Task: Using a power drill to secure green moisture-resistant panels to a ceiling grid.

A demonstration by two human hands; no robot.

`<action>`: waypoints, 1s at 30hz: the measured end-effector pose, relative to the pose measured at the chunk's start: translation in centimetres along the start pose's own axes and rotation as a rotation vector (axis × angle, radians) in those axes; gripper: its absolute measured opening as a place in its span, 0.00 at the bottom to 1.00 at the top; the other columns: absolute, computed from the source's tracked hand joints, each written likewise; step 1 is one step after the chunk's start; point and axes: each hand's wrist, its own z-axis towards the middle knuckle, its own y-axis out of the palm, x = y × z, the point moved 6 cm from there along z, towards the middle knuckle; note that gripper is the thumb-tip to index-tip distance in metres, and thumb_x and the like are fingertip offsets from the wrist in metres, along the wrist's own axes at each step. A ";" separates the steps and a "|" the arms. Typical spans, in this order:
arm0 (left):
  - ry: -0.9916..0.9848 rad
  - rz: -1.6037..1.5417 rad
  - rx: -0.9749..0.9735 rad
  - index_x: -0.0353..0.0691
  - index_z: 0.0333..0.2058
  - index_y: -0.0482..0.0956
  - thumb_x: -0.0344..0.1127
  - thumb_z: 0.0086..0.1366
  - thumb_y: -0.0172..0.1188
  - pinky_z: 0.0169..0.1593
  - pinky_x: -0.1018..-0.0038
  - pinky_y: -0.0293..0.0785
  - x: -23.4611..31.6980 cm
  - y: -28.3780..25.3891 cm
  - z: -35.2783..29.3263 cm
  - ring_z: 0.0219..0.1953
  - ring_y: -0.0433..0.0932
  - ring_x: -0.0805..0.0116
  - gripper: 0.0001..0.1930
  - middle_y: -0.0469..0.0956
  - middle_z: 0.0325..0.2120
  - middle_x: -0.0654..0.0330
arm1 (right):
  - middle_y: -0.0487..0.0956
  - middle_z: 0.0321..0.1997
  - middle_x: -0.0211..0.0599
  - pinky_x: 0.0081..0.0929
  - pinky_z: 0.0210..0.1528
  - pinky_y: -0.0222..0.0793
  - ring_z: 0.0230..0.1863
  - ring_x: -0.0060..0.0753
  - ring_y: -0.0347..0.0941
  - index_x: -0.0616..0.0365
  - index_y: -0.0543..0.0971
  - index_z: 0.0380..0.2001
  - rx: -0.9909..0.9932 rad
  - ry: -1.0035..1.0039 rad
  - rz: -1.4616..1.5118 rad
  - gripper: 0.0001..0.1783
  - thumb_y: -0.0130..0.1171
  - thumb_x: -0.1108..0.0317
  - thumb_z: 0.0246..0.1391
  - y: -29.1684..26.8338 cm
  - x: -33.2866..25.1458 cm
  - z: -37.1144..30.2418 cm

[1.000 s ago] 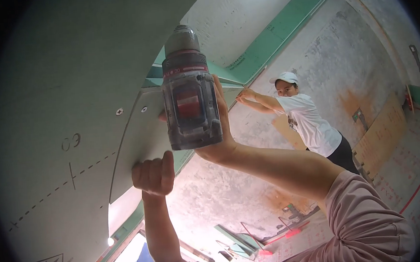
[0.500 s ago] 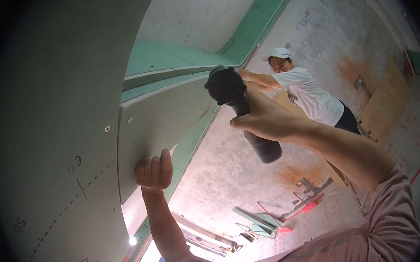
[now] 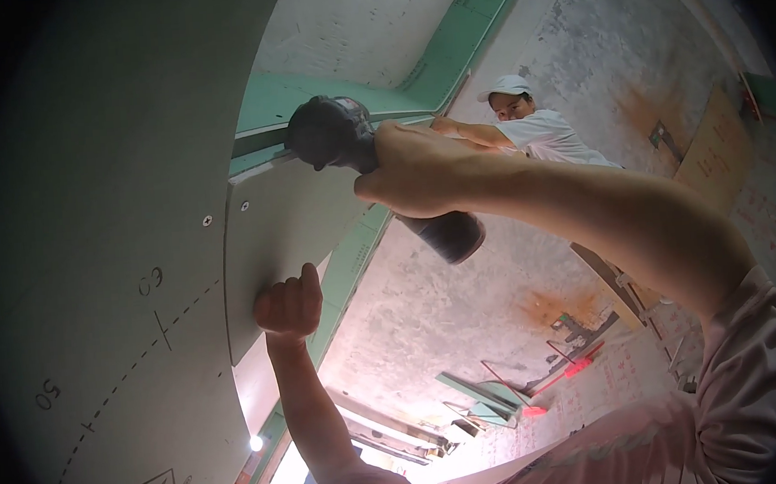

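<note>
My right hand (image 3: 432,169) is wrapped round the handle of a black cordless drill (image 3: 322,134). The drill's head is raised to the upper edge of a grey plasterboard strip (image 3: 291,208) fitted overhead; its tip is hidden. Against the lower part of that strip rests my left hand (image 3: 290,305), its fingers curled closed; whatever may be inside them is hidden. One screw head (image 3: 244,205) shows in the strip, and another screw head (image 3: 207,221) sits in the large grey board (image 3: 124,197) beside it.
Green board framing (image 3: 435,81) borders a ceiling recess. At the right, a co-worker in a white cap and shirt (image 3: 547,136) reaches toward the strip's far end. Brown boards (image 3: 714,138) lean against the rough wall. Red-ended tools (image 3: 579,367) and green offcuts (image 3: 484,394) lie below.
My right hand has carried the drill leftward and slightly up along the strip, and the drill has tilted. My left hand stays against the strip. The view has shifted slightly.
</note>
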 end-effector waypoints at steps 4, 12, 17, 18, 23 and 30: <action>-0.001 -0.006 0.018 0.46 0.33 0.76 0.28 0.56 0.53 0.26 0.78 0.53 0.0 -0.1 0.1 0.15 0.63 0.78 0.07 0.63 0.14 0.71 | 0.77 0.30 0.51 0.36 0.39 0.71 0.35 0.43 0.76 0.70 0.74 0.29 0.001 0.012 0.076 0.19 0.55 0.60 0.41 -0.7 0.7 0.1; -0.021 -0.132 0.103 0.42 0.37 0.74 0.27 0.58 0.54 0.21 0.79 0.53 -0.5 -0.4 -0.4 0.13 0.63 0.76 0.08 0.63 0.14 0.69 | 0.79 0.36 0.47 0.37 0.44 0.70 0.39 0.48 0.77 0.54 0.70 0.48 0.313 -0.310 0.216 0.26 0.62 0.64 0.43 4.3 5.2 -7.0; -0.031 -0.179 0.176 0.39 0.41 0.72 0.26 0.60 0.53 0.21 0.78 0.54 -0.2 -0.3 0.5 0.14 0.65 0.75 0.10 0.63 0.13 0.68 | 0.80 0.34 0.42 0.36 0.38 0.71 0.36 0.47 0.78 0.51 0.74 0.46 0.372 -0.576 0.081 0.23 0.63 0.66 0.42 6.9 6.2 -10.0; -0.033 -0.182 0.187 0.39 0.41 0.72 0.26 0.60 0.53 0.21 0.78 0.54 -0.3 -0.3 0.3 0.14 0.65 0.75 0.10 0.63 0.13 0.68 | 0.80 0.34 0.42 0.36 0.38 0.71 0.36 0.47 0.78 0.51 0.74 0.46 0.379 -0.573 0.072 0.23 0.63 0.66 0.42 7.2 5.8 -9.5; -0.069 -0.235 0.219 0.38 0.42 0.71 0.25 0.60 0.55 0.19 0.77 0.54 -0.7 -0.4 0.0 0.13 0.64 0.75 0.11 0.63 0.13 0.68 | 0.79 0.36 0.41 0.29 0.37 0.72 0.34 0.39 0.78 0.56 0.74 0.46 0.250 -0.546 0.024 0.26 0.66 0.68 0.39 7.7 3.6 -7.2; -0.155 -0.330 0.327 0.37 0.44 0.71 0.25 0.62 0.54 0.18 0.76 0.55 -0.5 -1.0 0.0 0.13 0.63 0.74 0.11 0.64 0.13 0.67 | 0.80 0.31 0.43 0.39 0.34 0.70 0.33 0.47 0.77 0.51 0.73 0.45 0.323 -0.616 -0.015 0.27 0.67 0.62 0.37 8.3 3.2 -6.7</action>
